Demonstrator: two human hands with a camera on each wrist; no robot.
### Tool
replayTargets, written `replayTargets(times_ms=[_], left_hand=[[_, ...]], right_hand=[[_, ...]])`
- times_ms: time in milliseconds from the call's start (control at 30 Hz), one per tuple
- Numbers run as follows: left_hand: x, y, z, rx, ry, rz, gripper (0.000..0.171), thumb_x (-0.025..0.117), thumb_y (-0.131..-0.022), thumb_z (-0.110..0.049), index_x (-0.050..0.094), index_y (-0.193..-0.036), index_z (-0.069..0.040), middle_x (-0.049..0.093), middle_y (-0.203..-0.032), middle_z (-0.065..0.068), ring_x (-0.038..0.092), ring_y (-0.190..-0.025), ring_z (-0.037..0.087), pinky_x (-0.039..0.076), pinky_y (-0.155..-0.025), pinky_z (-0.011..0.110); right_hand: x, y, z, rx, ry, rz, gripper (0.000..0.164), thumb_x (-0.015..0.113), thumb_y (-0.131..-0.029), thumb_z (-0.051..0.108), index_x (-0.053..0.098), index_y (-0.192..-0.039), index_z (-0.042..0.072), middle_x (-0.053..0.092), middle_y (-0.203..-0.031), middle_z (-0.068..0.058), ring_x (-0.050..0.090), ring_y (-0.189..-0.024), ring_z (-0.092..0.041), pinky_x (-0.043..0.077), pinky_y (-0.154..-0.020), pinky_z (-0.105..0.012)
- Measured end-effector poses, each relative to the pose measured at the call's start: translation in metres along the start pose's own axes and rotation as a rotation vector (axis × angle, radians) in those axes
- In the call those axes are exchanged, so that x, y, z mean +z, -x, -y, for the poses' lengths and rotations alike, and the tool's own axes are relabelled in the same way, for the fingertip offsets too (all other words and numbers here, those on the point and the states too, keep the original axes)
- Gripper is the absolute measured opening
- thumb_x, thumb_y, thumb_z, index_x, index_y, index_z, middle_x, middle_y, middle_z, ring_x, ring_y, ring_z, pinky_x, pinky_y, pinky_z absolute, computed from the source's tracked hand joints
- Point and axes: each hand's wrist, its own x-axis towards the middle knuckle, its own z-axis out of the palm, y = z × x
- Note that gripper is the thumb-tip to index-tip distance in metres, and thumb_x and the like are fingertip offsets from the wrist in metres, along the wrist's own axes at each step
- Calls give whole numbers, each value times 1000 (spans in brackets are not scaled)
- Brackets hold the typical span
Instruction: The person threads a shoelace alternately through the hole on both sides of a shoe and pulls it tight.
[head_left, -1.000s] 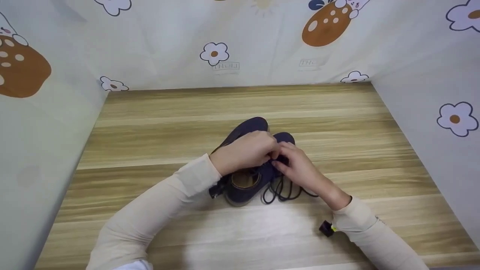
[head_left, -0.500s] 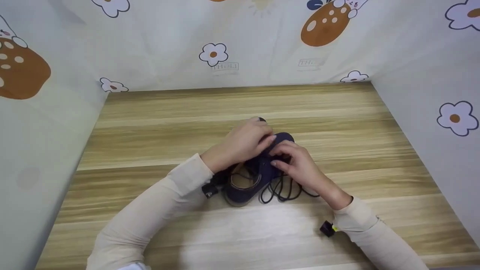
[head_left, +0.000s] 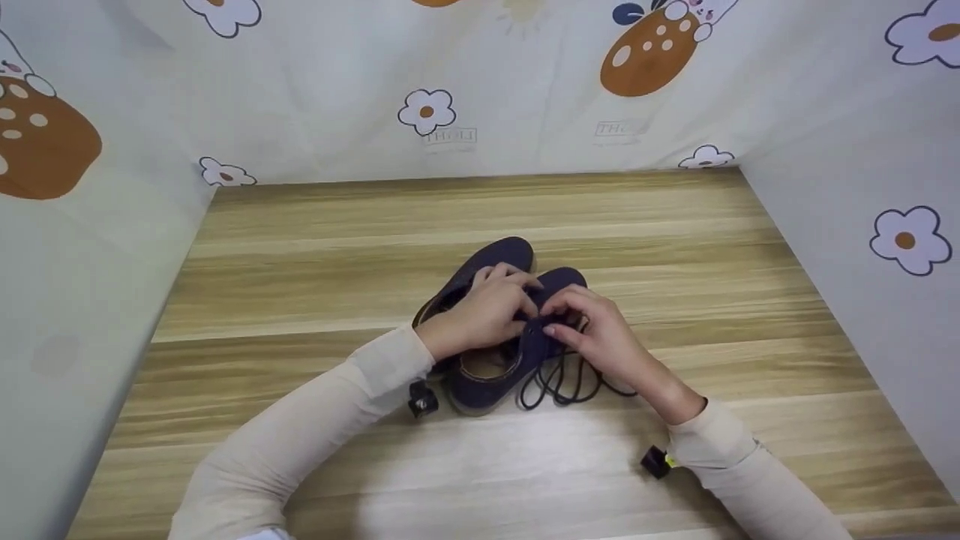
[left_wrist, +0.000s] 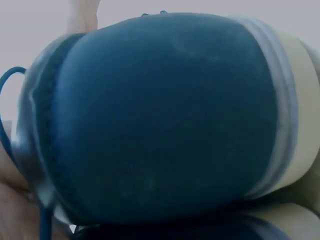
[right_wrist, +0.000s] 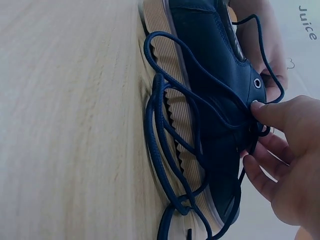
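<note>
Two dark blue lace-up shoes lie side by side on the wooden table; the nearer shoe [head_left: 480, 391] is between both hands, toe pointing away. My right hand [head_left: 600, 326] pinches the dark blue shoelace [right_wrist: 200, 75] at the eyelet flap, thumb beside a metal eyelet [right_wrist: 257, 83]. My left hand [head_left: 489, 306] bends over the same shoe's opening, thumb and forefinger at the lacing; whether they grip lace or flap I cannot tell. The left wrist view is mostly filled by the shoe's smooth back part [left_wrist: 170, 110]. Loose lace hangs in loops along the sole [right_wrist: 180, 100].
The other shoe [head_left: 504, 256] sits just left, partly behind my left hand and wrist. A wood-grain table [head_left: 300, 262] extends around the pair. Printed cloth walls [head_left: 525, 135] stand at the back and both sides. Small black wrist cameras hang from both sleeves.
My left hand lifts away up and to the left from the lacing, then comes back down onto it, its fingers spreading. The right hand stays at the flap; the shoes barely move.
</note>
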Motion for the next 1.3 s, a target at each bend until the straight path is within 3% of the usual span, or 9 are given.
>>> replayTargets(times_ms=[200, 400, 500, 667, 833, 933, 1100, 1200, 1300], left_hand=[[-17, 8, -4, -19, -21, -64, 11, 70, -88, -16, 79, -83, -11, 64, -131, 9, 49, -127, 33, 31, -110, 58], [-41, 15, -2, -68, 221, -194, 19, 65, -88, -14, 69, -73, -3, 72, -105, 11, 62, -105, 28, 47, -98, 41], [-42, 17, 0, -16, 164, -137, 18, 65, -91, -17, 73, -80, -4, 71, -104, 11, 63, -104, 27, 49, -97, 39], [-32, 18, -2, 75, -190, -53, 16, 69, -92, -27, 80, -97, -17, 67, -122, 9, 54, -115, 28, 44, -100, 46], [-24, 22, -6, 157, -453, -27, 10, 71, -88, -23, 81, -90, -22, 63, -133, 7, 51, -123, 28, 43, -103, 49], [-25, 26, -8, 167, -462, 50, 15, 66, -91, -19, 81, -93, -22, 57, -143, 6, 47, -132, 29, 40, -108, 50], [-35, 35, -12, 85, -393, 217, 29, 53, -97, -17, 76, -113, -24, 40, -158, 5, 34, -146, 32, 30, -118, 50], [-39, 41, -15, 68, -370, 278, 30, 56, -94, -20, 73, -118, -22, 33, -161, 6, 28, -149, 32, 26, -120, 52], [-39, 47, -17, 85, -362, 275, 34, 66, -86, -27, 72, -118, -20, 32, -161, 8, 27, -149, 32, 24, -121, 54]], right_hand=[[2, 0, 0, 37, 23, 7, 22, 75, -85, 6, 68, -104, 15, 67, -100, 2, 62, -90, -12, 52, -77, -26], [0, -1, 2, 40, 34, 11, 23, 74, -86, 6, 70, -105, 17, 67, -103, 1, 62, -91, -13, 52, -78, -24], [-1, -1, 2, 49, 41, 5, 24, 74, -85, 4, 70, -105, 17, 67, -102, 2, 62, -89, -12, 52, -77, -24], [1, -1, 0, 55, 45, 9, 24, 74, -86, 3, 70, -105, 17, 67, -101, 1, 61, -89, -12, 51, -76, -24], [3, -2, 1, 48, 41, 21, 24, 74, -86, 4, 70, -106, 17, 66, -101, 1, 62, -90, -11, 51, -75, -22], [4, -2, 1, 44, 45, 25, 24, 73, -86, 4, 70, -106, 17, 66, -102, 1, 62, -89, -11, 51, -75, -22], [3, -2, 1, 44, 44, 33, 26, 72, -87, 3, 70, -107, 18, 67, -105, 1, 61, -90, -12, 51, -76, -23], [3, -2, 2, 44, 41, 35, 26, 72, -87, 2, 70, -107, 18, 67, -105, 0, 61, -90, -12, 51, -76, -23], [3, -3, 3, 47, 36, 41, 25, 72, -87, 3, 70, -107, 18, 67, -104, 0, 61, -89, -11, 51, -76, -22]])
